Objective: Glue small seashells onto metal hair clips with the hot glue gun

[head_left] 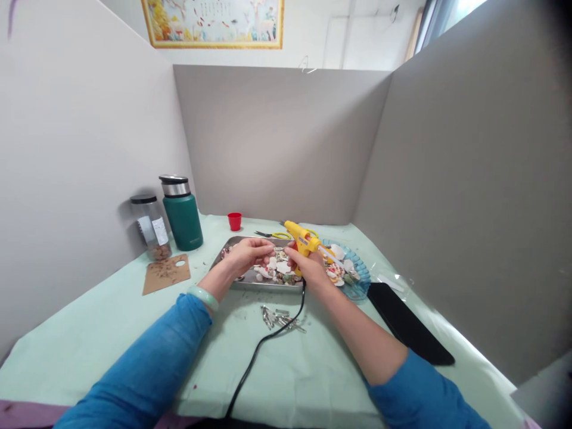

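**Glue gun in our right hand, fingertips nearly meeting over the shells**

Our right hand [313, 271] is wrapped around the glue gun [307, 241], its thumb and forefinger reaching towards our left hand [250, 252]. The left fingertips are drawn into a narrow pinch; they may hold something small, but at this size we cannot tell.

We judge the gun light and stiff, with some drag from the black cord [255, 347]. The handle is the place to hold it, well clear of the nozzle, which may be hot. The shells [282, 268] look hard, smooth and perhaps brittle, best taken lightly by their edges.

Both forearms angle forward and inward, the hands above the metal tray [259, 288] of shells, with the gun's nozzle tilted up, away from us and leftward.

Just right of the tray is a blue plate [365, 275] with more shells; nearer us, metal clips [269, 317] lie beside the cord. Beyond the tray stands a red cup [235, 222].
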